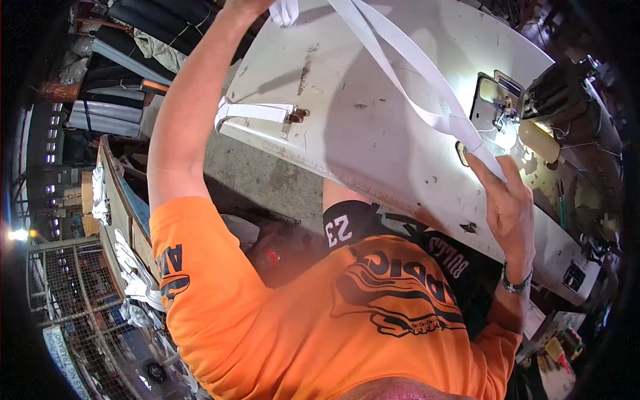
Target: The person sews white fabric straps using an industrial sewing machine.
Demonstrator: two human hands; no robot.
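Note:
My right hand [510, 207] is closed on the end of a white flat strap [427, 67], thumb and fingers pinching it beside the sewing machine [557, 100]. From there the strap runs up and left, with a twist in it, and leaves the top of the view. My left hand [248, 5] is at the top edge on an outstretched arm, its fingers out of view. Next to it is a bunched piece of white strap [285, 12]; whether the hand grips it is hidden. Another white strap [257, 111] with a brown metal end lies across the table's left edge.
The white worktable [373, 127] has a ruler strip along its near edge. A lamp lights the machine's needle area. White straps [133, 267] hang over a wooden bin at left, near a wire cage [73, 287]. Rolls of material [107, 113] are stacked at upper left.

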